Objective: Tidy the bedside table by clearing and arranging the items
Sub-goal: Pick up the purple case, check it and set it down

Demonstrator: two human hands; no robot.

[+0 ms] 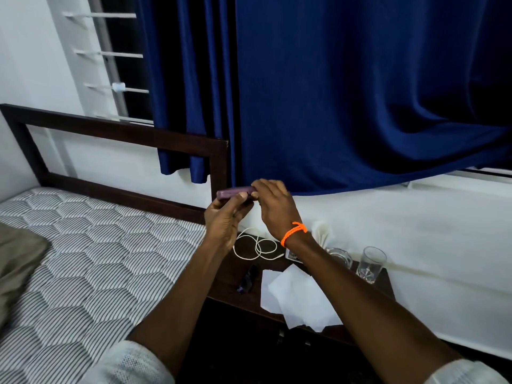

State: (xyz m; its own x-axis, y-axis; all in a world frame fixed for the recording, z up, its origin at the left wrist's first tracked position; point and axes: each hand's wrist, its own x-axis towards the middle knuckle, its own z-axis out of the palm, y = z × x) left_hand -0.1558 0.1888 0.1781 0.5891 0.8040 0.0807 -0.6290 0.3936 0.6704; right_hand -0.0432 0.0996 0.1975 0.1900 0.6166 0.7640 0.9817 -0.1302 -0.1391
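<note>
Hands raised mid-frame: my left hand (225, 220) cradles a purple phone (235, 194) edge-on while my right hand (273, 206) pinches its end, lifted off the bedside table (230, 289) below to clear space.

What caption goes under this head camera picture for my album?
Both hands, left hand and right hand, hold a flat purple phone above a dark wooden bedside table.
</note>
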